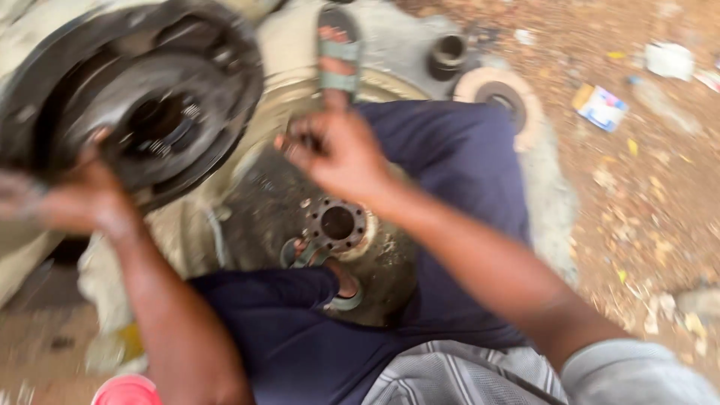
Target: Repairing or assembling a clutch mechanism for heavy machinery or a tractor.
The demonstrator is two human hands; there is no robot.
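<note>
Gripping rim of dark round clutch plate (161, 97) with left hand (79, 199), fingers curled on lower edge; plate tilted up at upper left, above flywheel (300, 217) lying between legs. Right hand (337, 154) raised over flywheel hub (337, 223), fingers loosely bunched; whether anything pinched, cannot tell through blur. Plate judged heavy, rigid steel, greasy and so slippery; best held two-handed at opposite rim points, away from centre springs. Sandalled foot (339, 52) resting on far flywheel edge. Litter (600, 105) on dirt at right.
</note>
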